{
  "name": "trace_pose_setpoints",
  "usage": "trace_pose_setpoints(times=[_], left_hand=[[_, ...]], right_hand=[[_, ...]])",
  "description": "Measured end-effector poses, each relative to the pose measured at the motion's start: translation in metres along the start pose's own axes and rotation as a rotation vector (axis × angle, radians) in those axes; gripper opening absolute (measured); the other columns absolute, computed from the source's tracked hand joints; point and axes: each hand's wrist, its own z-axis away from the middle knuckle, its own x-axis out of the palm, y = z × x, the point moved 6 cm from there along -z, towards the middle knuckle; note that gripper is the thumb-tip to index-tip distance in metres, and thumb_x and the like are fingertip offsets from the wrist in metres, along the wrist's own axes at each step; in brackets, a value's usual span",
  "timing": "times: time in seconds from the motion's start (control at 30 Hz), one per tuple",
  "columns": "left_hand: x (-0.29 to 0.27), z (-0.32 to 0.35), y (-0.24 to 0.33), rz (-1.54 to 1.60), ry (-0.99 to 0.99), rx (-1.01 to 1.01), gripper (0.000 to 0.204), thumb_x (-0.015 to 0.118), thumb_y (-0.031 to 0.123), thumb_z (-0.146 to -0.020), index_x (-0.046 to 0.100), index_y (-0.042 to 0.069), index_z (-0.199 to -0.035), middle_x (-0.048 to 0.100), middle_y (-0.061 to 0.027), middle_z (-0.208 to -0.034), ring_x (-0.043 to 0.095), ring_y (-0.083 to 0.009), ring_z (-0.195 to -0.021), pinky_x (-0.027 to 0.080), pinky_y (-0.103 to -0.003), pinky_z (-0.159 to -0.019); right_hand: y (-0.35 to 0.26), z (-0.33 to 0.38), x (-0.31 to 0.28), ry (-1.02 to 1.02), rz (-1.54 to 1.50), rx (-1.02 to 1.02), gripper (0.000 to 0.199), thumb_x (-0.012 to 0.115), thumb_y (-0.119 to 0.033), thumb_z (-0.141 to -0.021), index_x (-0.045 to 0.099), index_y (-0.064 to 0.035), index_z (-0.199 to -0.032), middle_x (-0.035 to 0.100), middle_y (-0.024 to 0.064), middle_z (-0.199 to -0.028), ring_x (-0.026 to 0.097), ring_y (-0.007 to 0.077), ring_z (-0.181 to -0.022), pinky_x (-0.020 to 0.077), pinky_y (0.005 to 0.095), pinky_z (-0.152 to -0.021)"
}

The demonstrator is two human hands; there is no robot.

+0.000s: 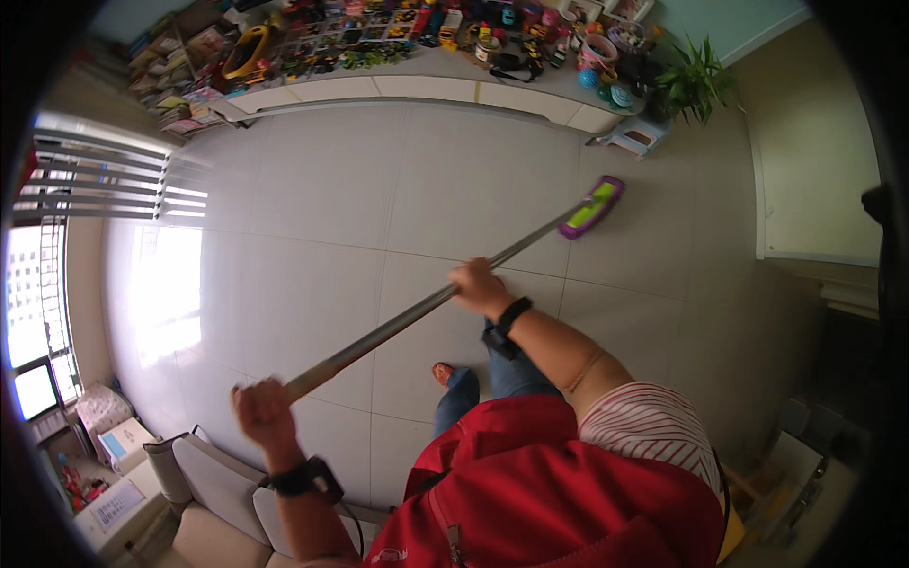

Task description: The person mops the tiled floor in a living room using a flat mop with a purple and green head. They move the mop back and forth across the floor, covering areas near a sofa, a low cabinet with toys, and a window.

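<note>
Nearest in the picture, the left hand [260, 409] is closed tight around the near end of the mop pole [398, 322]. A black band sits on that wrist. A grey sofa [204, 488] is just behind and to the left of it.

A bit farther out, the right hand [481, 287] is wrapped around the middle of the pole, fingers curled over the top. It wears a black band too. Below it you can see a blue trouser leg and one foot [442, 373] on the pale tiles.

The pole runs up and to the right, away from the person. At its far end is the mop head [592, 207], purple with a green pad. It rests on the tile floor [312, 218], well out in front and to the right, near a small stool [632, 137].

To do this well, I think both hands should keep a firm hold, set apart like this, so the pole does not twist. The pad should stay flat on the tiles, not tipped on one edge. Long, slow pushes should wipe better than short jabs.

Far away, a low ledge holds many bright toys [398, 33], and a green plant [696, 80] stands at the far right. The mop head should stop short of the stool and the plant so nothing gets knocked. Bright light from the window [38, 312] on the left shines on the floor.
</note>
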Motion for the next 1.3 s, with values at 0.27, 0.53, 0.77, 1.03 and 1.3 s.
trace_pose_setpoints(times=[0.27, 0.53, 0.77, 1.03, 1.3], left_hand=[[-0.042, 0.097, 0.088, -0.148, 0.397, 0.261, 0.039, 0.033, 0.014, -0.097, 0.027, 0.014, -0.059, 0.022, 0.0027, -0.045, 0.022, -0.0105, -0.044, 0.031, -0.029, -0.057], [0.060, 0.018, 0.017, -0.771, 0.058, 0.300, 0.029, 0.033, 0.013, -0.097, 0.032, 0.013, -0.068, 0.029, 0.0005, -0.056, 0.030, -0.0133, -0.055, 0.039, -0.037, -0.080], [0.121, -0.061, 0.102, -0.339, 0.141, 0.202, 0.040, 0.031, 0.017, -0.099, 0.032, 0.016, -0.059, 0.024, 0.0033, -0.043, 0.023, -0.0100, -0.041, 0.031, -0.027, -0.055], [0.113, -0.039, -0.022, -0.252, -0.166, -0.178, 0.029, 0.044, 0.017, -0.095, 0.034, 0.015, -0.067, 0.031, 0.0030, -0.050, 0.030, -0.0101, -0.043, 0.031, -0.028, -0.048], [0.063, 0.063, -0.050, 0.096, -0.187, -0.274, 0.029, 0.050, 0.011, -0.091, 0.036, 0.012, -0.066, 0.033, 0.0021, -0.051, 0.035, -0.0136, -0.049, 0.039, -0.036, -0.063]], right_hand=[[-0.116, -0.095, 0.094, -0.224, 0.056, -0.141, 0.009, 0.056, -0.015, -0.071, 0.060, -0.0114, -0.064, 0.061, 0.0074, -0.072, 0.058, 0.0277, -0.082, 0.0398, 0.0413, -0.081], [-0.004, -0.159, 0.010, -0.011, 0.069, -0.168, 0.010, 0.060, -0.019, -0.065, 0.058, -0.0131, -0.057, 0.060, 0.0072, -0.062, 0.059, 0.0296, -0.067, 0.0446, 0.0425, -0.066], [-0.039, -0.129, -0.034, -0.021, -0.122, 0.021, 0.007, 0.060, -0.019, -0.061, 0.059, -0.0117, -0.062, 0.059, 0.0091, -0.061, 0.059, 0.0331, -0.068, 0.0445, 0.0456, -0.062], [0.012, 0.076, -0.069, -0.015, 0.049, 0.403, 0.009, 0.059, -0.015, -0.065, 0.054, -0.0080, -0.062, 0.059, 0.0125, -0.065, 0.058, 0.0357, -0.063, 0.0446, 0.0483, -0.059], [0.011, 0.181, -0.054, -0.154, 0.121, 0.347, 0.015, 0.063, -0.014, -0.068, 0.054, -0.0073, -0.059, 0.056, 0.0135, -0.060, 0.057, 0.0339, -0.059, 0.0457, 0.0438, -0.057]])
